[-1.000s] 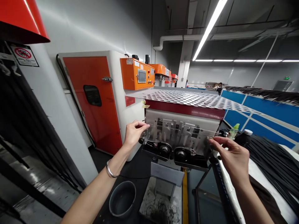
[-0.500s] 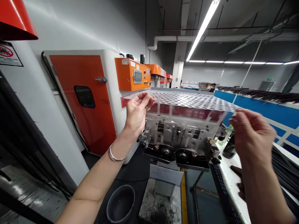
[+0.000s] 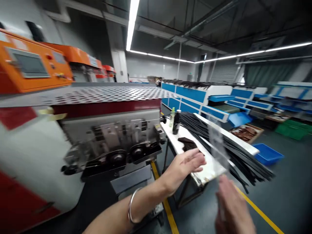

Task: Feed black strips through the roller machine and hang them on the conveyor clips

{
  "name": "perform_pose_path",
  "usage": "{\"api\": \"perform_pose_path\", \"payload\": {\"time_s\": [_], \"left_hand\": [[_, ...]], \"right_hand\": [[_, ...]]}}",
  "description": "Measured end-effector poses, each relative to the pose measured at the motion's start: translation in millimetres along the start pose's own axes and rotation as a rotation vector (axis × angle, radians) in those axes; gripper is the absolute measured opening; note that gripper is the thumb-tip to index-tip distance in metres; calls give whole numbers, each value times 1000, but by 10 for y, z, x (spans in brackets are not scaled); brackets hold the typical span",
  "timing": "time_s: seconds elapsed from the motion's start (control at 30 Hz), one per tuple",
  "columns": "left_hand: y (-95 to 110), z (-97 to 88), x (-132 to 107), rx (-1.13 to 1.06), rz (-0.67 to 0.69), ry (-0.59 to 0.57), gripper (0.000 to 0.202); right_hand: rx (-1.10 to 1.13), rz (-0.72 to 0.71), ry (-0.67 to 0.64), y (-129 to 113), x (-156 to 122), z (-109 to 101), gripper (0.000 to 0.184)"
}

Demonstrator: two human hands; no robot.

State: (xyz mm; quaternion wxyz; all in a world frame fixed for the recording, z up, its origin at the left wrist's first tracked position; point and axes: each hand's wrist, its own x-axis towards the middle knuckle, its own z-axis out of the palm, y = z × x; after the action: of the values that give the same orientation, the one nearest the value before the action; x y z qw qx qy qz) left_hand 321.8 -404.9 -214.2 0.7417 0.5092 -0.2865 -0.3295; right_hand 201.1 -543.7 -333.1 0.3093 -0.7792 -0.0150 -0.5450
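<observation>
Grey floor (image 3: 287, 182) gives room at the lower right, past the near edge of the white table (image 3: 212, 168). There the blurry right hand (image 3: 232, 203) pinches 1 clear sheet (image 3: 216, 143) low down; the sheet stands up above it. The left hand (image 3: 186, 163), lower middle, has fingers stretched out, holding nothing. 2 bottles (image 3: 176, 123) stand near the middle.

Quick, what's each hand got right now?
Left hand: open, nothing seen in it.
Right hand: blurred, but holding a clear plastic sheet.
</observation>
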Motion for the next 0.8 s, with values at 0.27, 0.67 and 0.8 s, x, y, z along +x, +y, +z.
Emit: {"api": "perform_pose_path", "payload": {"time_s": [0.27, 0.67, 0.8], "left_hand": [[-962, -282, 334, 47, -228, 379, 29], [-1106, -309, 881, 52, -142, 577, 31], [-1156, -275, 998, 66, -131, 662, 33]], "right_hand": [[-90, -459, -427, 317, -392, 314, 24], [-475, 720, -814, 2402, 751, 650, 55], [-303, 761, -776, 2508, 795, 857, 38]]}}
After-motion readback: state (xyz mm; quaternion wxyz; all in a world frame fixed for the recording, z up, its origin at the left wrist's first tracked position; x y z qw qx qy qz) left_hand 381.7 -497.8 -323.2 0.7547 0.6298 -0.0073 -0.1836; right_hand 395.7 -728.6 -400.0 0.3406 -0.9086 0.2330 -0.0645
